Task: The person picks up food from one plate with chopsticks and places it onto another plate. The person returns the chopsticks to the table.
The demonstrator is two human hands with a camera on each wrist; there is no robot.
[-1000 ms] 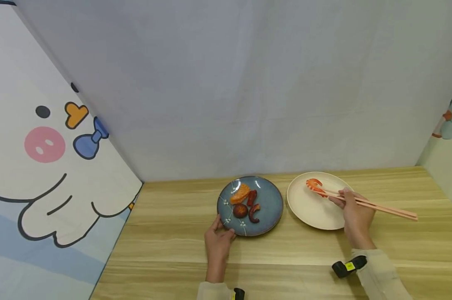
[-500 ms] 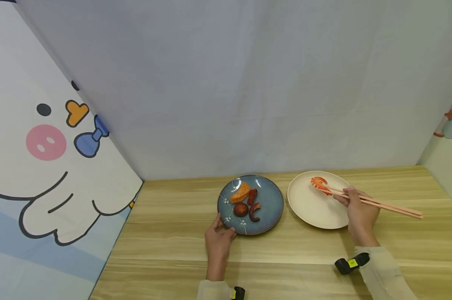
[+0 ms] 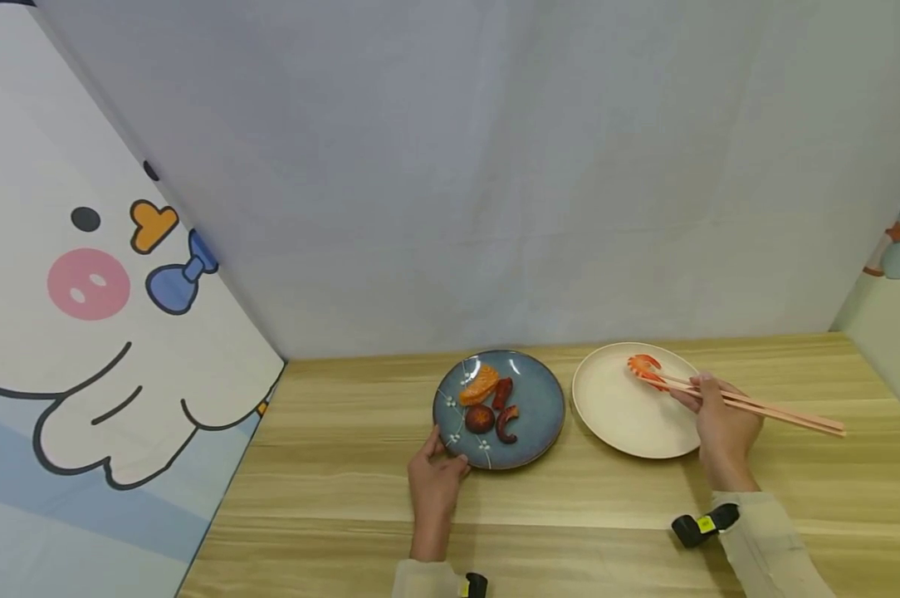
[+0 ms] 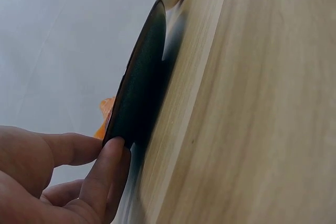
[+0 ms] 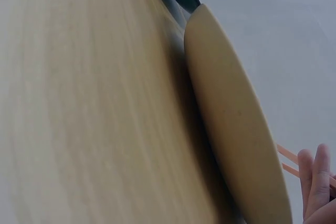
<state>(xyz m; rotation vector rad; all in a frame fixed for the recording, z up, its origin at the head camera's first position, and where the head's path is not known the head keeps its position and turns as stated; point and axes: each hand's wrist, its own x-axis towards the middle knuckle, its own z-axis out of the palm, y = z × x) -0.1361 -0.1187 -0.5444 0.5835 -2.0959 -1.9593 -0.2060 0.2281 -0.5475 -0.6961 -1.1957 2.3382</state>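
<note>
In the head view my right hand (image 3: 726,428) holds a pair of light wooden chopsticks (image 3: 782,415), their tips at an orange-and-white shrimp (image 3: 644,368) over the upper part of the cream plate (image 3: 622,419). My left hand (image 3: 437,486) pinches the near-left rim of the blue plate (image 3: 535,415); in the left wrist view a finger and the thumb meet at the rim of that plate (image 4: 139,87). On the blue plate lie an orange piece of food (image 3: 480,385), a round brown mushroom cap (image 3: 481,419), a dark red piece (image 3: 502,392) and a curled dark red piece (image 3: 506,425).
Both plates stand side by side near the back of the wood-grain table (image 3: 345,465), a narrow gap between them. A grey cloth wall (image 3: 495,208) rises right behind, and a cartoon-printed panel (image 3: 121,374) stands at the left.
My right hand, the chopsticks and the shrimp have shifted a little to the right over the cream plate. My left hand keeps its place at the blue plate's rim.
</note>
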